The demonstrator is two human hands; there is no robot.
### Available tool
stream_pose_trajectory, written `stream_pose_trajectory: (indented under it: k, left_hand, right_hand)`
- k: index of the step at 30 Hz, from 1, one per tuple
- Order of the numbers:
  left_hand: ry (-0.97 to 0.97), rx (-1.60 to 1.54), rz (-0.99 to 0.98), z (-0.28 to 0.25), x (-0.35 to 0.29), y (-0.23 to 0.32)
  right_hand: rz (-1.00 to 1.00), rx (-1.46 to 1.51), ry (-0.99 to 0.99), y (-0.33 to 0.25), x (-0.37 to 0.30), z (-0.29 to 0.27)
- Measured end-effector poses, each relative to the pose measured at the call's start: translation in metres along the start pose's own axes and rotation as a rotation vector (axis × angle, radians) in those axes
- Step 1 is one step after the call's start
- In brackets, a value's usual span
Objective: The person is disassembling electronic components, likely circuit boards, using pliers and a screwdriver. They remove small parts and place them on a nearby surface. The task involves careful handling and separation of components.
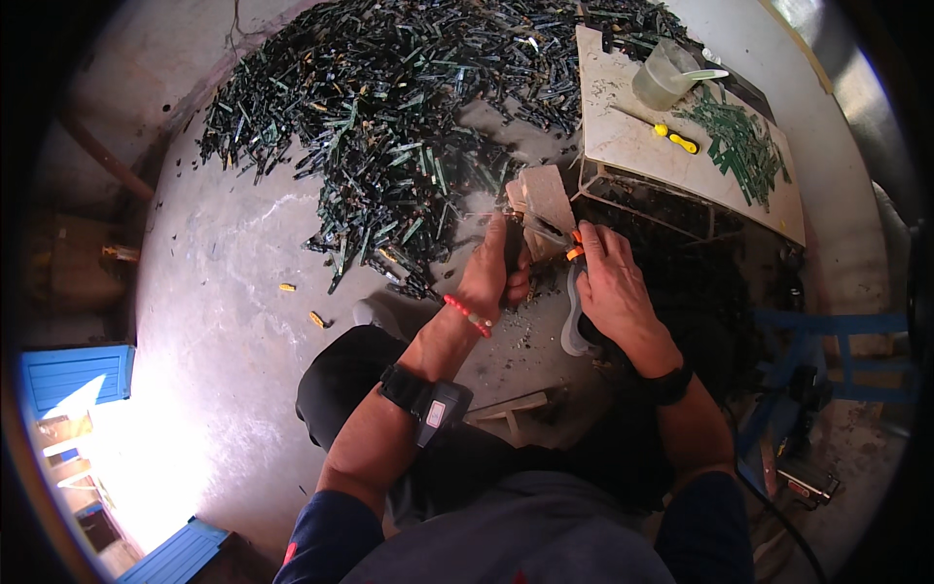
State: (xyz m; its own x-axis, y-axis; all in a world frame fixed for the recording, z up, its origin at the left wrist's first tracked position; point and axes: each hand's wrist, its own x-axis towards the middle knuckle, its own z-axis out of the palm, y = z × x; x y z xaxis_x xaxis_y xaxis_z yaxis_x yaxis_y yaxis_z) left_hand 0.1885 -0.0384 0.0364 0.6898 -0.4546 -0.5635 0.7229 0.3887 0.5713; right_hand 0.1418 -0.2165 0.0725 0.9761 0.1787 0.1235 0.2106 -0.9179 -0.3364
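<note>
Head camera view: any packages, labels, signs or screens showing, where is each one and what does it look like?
Wrist device: strapped on the left forearm, a dark block with a small pale label patch on a black band.
Plastic cup: on the pale board at upper right, translucent, unmarked as far as can be seen.
No signs or lit screens show.

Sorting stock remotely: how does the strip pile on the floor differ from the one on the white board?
The floor pile is far larger and sprawls widely; the board pile is small and compact. The floor pile lies on bare concrete, the board pile on the raised white board. Both are dark green strips.
</note>
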Motion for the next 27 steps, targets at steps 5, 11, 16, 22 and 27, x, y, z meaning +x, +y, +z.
stream_pose_trajectory:
  k: [5,11,16,22,27]
  left_hand:
    - [0.033,0.04,-0.003,0.0,-0.0015,0.0018]
    - [0.057,0.097,0.02,-0.0003,-0.0015,0.0015]
    - [0.044,0.134,0.07,-0.001,-0.0025,0.0005]
    - [0.062,0.133,0.063,-0.0016,-0.0017,-0.0002]
    - [0.049,0.143,0.044,-0.0009,-0.002,-0.0003]
  right_hand:
    - [-0.017,-0.114,0.047,0.0006,0.0009,0.006]
    - [0.044,-0.166,0.04,-0.0001,0.0016,0.007]
    - [0.044,-0.208,0.064,-0.0036,0.0028,0.0072]
    - [0.064,-0.149,0.018,-0.003,0.0042,0.0059]
    - [0.101,-0.163,-0.023,-0.003,0.002,0.0036]
